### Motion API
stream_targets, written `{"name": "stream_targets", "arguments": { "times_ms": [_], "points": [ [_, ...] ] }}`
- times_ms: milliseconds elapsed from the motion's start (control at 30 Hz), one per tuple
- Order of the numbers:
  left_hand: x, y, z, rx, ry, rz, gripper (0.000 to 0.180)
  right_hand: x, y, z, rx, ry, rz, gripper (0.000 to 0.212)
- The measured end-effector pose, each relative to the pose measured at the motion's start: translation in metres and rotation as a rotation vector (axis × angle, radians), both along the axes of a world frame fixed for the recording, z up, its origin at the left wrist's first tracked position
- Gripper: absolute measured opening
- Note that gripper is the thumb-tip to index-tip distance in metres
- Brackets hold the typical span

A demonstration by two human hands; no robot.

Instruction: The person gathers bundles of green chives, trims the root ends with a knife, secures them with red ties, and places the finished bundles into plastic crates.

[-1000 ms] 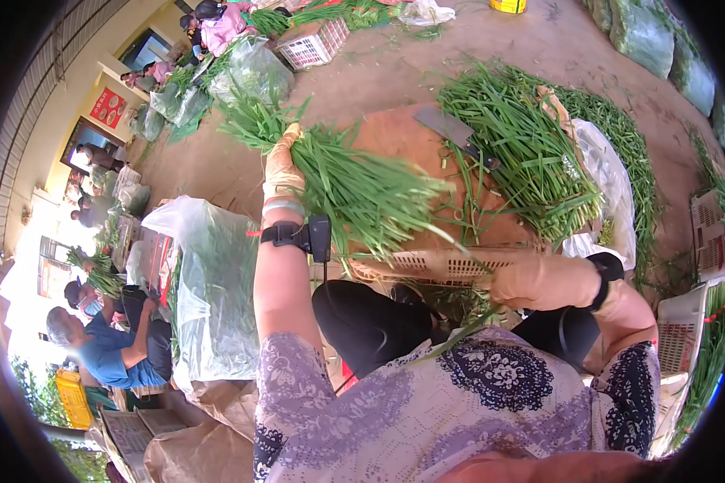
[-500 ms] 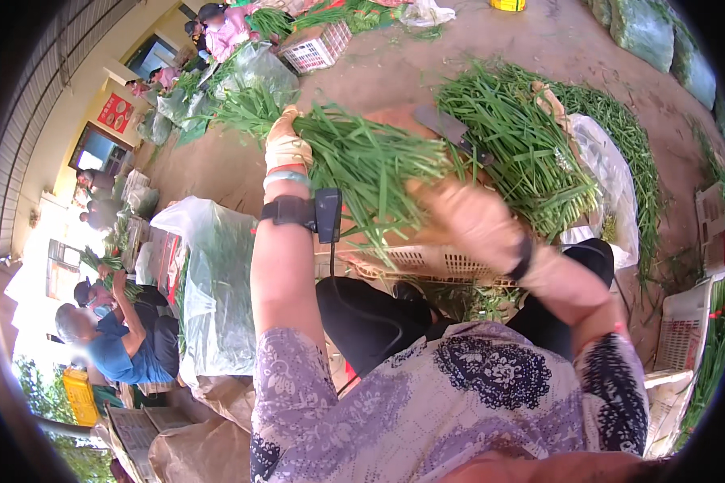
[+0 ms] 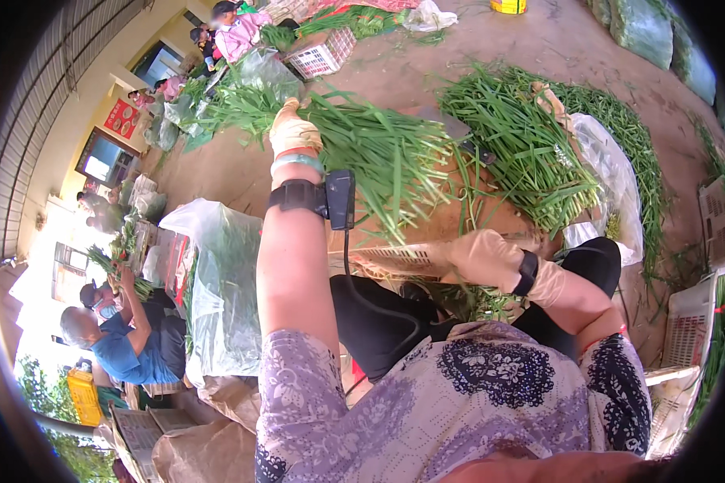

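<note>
Gloved, my left hand is closed round a bunch of long-leaved greens that looks like garlic chives. Its leaves spread left past the hand, and its pale stem ends point right and toward me. My right hand, also gloved, is apart from the bunch, low over the near edge of a plastic crate. Blur smears its fingers, so whether they hold anything is unclear. Between the bunch and a larger pile of the same greens lies a knife with a wide blade and dark handle.
A clear plastic bag sits right of the pile, with more greens on the floor beyond. Another large bag stands left of my arm. At the left a person in blue sits; a white crate stands farther back.
My right hand has drawn away from the bunch's stem ends, down toward me to the crate's edge. My left hand keeps its hold, and the stems now fan more downward.
</note>
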State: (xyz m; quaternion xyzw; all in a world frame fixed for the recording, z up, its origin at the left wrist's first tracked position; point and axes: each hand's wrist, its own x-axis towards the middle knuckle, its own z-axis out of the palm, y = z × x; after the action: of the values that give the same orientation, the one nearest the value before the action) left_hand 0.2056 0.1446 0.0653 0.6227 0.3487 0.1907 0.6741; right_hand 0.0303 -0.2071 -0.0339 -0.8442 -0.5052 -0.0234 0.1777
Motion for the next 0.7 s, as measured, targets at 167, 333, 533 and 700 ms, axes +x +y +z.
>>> {"name": "stream_targets", "arguments": {
  "times_ms": [167, 333, 533, 700],
  "points": [
    [0.023, -0.006, 0.003, 0.882, -0.045, -0.137, 0.021, -0.048, 0.030, 0.079, 0.258, -0.127, -0.093, 0.054],
    [0.008, -0.091, 0.049, 1.702, 0.016, -0.010, 0.036, 0.055, 0.088, 0.016, 0.330, -0.802, -0.296, 0.043],
    [-0.032, -0.079, 0.088, 1.032, -0.075, -0.219, 0.030, 0.087, 0.093, -0.031, 0.037, -0.435, -0.340, 0.018],
    [-0.033, -0.031, 0.115, 0.606, -0.373, -0.343, 0.020, 0.013, 0.039, -0.080, 0.176, -0.437, -0.473, 0.015]
  ]
}}
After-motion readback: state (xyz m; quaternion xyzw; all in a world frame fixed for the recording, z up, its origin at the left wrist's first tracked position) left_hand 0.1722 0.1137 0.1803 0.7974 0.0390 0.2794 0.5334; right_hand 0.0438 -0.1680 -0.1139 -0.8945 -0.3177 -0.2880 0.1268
